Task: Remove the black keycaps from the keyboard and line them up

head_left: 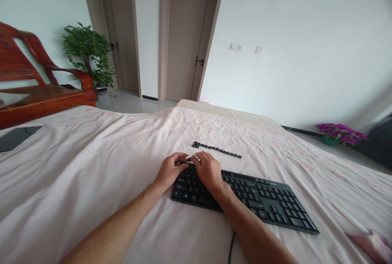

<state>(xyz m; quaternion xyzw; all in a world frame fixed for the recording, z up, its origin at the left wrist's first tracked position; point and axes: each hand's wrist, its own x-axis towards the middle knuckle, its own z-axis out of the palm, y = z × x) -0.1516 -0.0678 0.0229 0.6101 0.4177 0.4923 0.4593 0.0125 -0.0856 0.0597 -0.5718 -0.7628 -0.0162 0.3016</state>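
A black computer keyboard lies at a slant on the bedsheet, its cable running out below. My left hand is at its upper left corner, thumb and fingers closed around that corner. My right hand reaches over the keyboard's left part and covers some keys. A small silvery metal tool is pinched in its fingers; its exact kind is hard to make out. Close to the fingertips sits a small dark piece, partly hidden. Beyond the hands, several loose black keycaps lie in a row.
A pale, flowered sheet with folds spreads all around. At the far left lies a dark flat object; at the lower right, a pink cloth item. A wooden chair, a green plant and purple flowers stand farther off.
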